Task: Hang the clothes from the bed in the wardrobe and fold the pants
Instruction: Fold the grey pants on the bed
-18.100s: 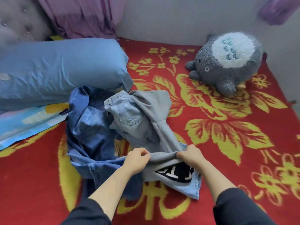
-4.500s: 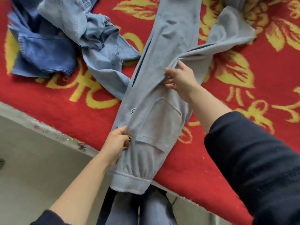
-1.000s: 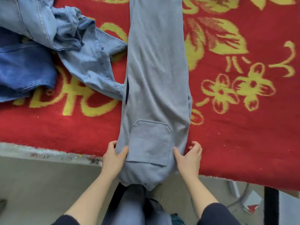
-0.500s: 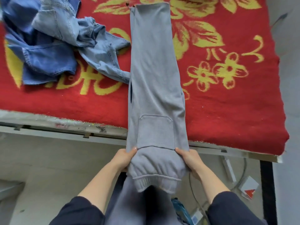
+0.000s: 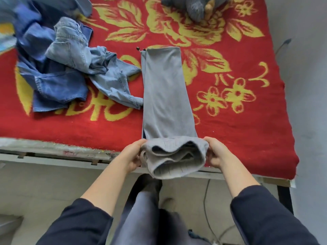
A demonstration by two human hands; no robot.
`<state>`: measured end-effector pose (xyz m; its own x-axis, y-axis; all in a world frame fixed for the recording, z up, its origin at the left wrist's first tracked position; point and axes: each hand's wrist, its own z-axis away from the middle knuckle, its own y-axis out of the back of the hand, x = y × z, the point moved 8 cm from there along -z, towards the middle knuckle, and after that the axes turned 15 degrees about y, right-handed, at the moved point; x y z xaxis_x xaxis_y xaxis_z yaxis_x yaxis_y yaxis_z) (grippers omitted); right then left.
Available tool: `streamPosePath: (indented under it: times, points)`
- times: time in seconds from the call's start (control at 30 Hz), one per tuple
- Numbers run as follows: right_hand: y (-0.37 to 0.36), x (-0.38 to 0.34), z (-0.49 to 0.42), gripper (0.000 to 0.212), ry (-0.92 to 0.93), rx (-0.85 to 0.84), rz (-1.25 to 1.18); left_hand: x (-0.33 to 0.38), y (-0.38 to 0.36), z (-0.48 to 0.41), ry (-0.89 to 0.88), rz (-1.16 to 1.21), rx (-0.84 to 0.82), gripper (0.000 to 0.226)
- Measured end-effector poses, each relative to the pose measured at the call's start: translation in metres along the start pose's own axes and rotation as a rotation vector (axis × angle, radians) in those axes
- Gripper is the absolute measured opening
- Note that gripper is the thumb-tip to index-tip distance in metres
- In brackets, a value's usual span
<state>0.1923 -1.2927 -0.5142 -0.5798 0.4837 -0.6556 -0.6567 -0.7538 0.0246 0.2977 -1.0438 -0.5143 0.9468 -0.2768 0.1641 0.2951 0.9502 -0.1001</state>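
Beyond the left hand and right hand, and wide to both sides: bed under a red blanket with yellow flowers, near edge of the frame passing just under the wrists.

Straight ahead of the hands, lengthwise on the blanket: grey pants, folded into one long strip. Far end flat. Near end doubled back into a loose roll of ribbed cuffs, raised over the bed's edge.

Ahead and left of the left hand: denim heap. Dark blue garment underneath, light blue jeans crumpled on top, one pale leg stretching right to touch the left side of the grey strip. Crowding the pants on that side.

Below the hands: legs in dark trousers, dark sleeves pushed up the forearms.

Far ahead, slightly right: grey plush toy, cut off by the top of the view, well apart from the pants.

Left hand gripping the roll's left end, thumb on top, fingers curled beneath. Right hand gripping the right end the same way.

On the floor, below the right hand: thin cable.

At the strip's far left corner: two dark drawstring tips.
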Motion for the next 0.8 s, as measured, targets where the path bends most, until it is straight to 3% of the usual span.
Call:
streamPosePath:
  times: [0.1, 0.3, 0.6, 0.7, 0.8]
  points:
    - [-0.03, -0.05, -0.036, 0.027, 0.056, 0.062, -0.173, 0.068, -0.008, -0.014, -0.056, 0.23, -0.105, 0.016]
    - [-0.09, -0.138, -0.124, 0.031, 0.146, 0.062, -0.286, 0.203, -0.015, -0.052, -0.11, 0.295, -0.111, 0.029]
    - [-0.15, -0.239, -0.242, 0.022, 0.308, -0.007, -0.092, 0.369, -0.025, -0.097, -0.226, 0.282, -0.109, 0.026]
    - [-0.16, -0.258, -0.269, 0.045, 0.443, -0.062, -0.06, 0.401, -0.03, -0.114, -0.329, 0.243, -0.124, 0.02]
    - [-0.158, -0.241, -0.279, 0.076, 0.505, -0.106, 0.177, 0.397, -0.023, -0.123, -0.567, -0.101, 0.159, 0.059]
